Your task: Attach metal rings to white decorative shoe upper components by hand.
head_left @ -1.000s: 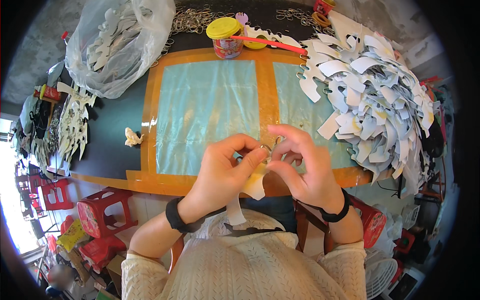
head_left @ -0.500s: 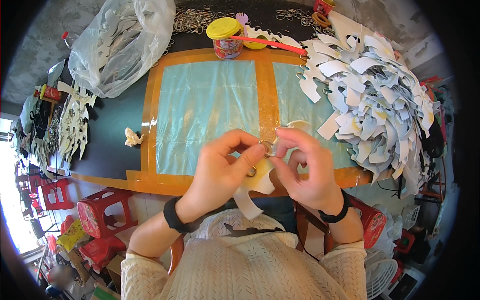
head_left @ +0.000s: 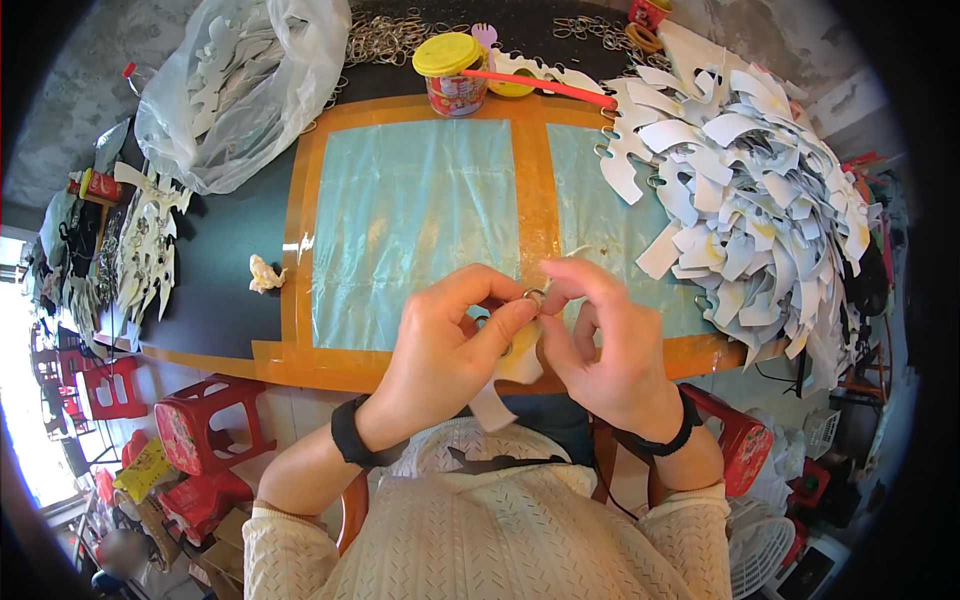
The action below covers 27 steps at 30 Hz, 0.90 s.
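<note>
In front of my chest, near the table's front edge, my left hand (head_left: 445, 335) pinches a small metal ring (head_left: 535, 295) between thumb and forefinger. Held with it is a white, curved flat piece (head_left: 492, 408) with a notched edge, whose lower end hangs below the hand. My right hand (head_left: 610, 345) faces it from the other side, with thumb and forefinger bent in at the ring and the top part of the piece. What exactly the right fingertips grip is partly hidden. A second ring sits on the piece, mostly covered by my left fingers.
Pale blue sheeting (head_left: 415, 220) framed by orange tape covers the table. White pieces are heaped (head_left: 760, 200) at right. A plastic bag (head_left: 240, 90) of pieces, a yellow-lidded tub (head_left: 450, 75) and metal rings (head_left: 395, 38) lie at the back. A crumpled white lump (head_left: 265, 274) sits at left.
The white piece has turned, and its lower end has shifted slightly left and up. My right fingers have moved a little closer around the ring, and my left hand has shifted slightly.
</note>
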Tool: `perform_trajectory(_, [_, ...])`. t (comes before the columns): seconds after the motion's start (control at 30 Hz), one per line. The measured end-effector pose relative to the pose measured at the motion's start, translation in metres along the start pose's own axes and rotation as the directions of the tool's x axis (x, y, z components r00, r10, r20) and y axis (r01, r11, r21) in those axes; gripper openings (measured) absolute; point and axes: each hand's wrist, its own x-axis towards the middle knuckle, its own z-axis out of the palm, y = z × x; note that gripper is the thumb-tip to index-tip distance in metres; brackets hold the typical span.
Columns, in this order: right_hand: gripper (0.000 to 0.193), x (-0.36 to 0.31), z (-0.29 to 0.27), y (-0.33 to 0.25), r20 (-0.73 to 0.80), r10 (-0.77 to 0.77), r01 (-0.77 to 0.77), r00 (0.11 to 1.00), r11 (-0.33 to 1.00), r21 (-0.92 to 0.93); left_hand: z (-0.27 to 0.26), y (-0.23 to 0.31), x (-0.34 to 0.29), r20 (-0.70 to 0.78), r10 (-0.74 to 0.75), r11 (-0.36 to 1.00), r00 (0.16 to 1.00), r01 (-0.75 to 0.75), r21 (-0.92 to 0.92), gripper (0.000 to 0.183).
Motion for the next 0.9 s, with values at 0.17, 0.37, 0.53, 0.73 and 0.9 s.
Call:
perform_trajectory(0.17, [0.057, 0.0, -0.009, -0.016, 0.057, 0.347, -0.341, 0.936, 0.858, 0.384, 0.0, 0.001, 0.001, 0.015, -0.089, 0.986, 0.996, 0.09, -0.144, 0.01])
perform_trajectory(0.37, [0.057, -0.01, 0.0, -0.023, -0.033, 0.306, -0.286, 0.951, 0.919, 0.273, -0.003, -0.001, 0.002, 0.105, -0.045, 0.991, 0.993, 0.057, -0.118, 0.009])
perform_trajectory(0.53, [0.055, -0.02, 0.007, -0.024, -0.171, 0.008, -0.024, 0.985, 0.996, -0.091, -0.003, 0.003, 0.005, 0.227, -0.202, 0.939, 0.953, 0.254, -0.233, 0.009])
perform_trajectory(0.73, [0.056, -0.021, 0.005, -0.019, -0.024, -0.245, 0.232, 0.969, 0.94, -0.252, -0.012, 0.011, 0.005, 0.345, -0.303, 0.913, 0.888, 0.374, -0.162, 0.014])
perform_trajectory(0.9, [0.038, -0.026, 0.005, -0.013, 0.039, -0.424, 0.397, 0.905, 0.809, -0.434, -0.013, 0.013, 0.004, 0.347, -0.342, 0.887, 0.873, 0.422, -0.187, 0.015])
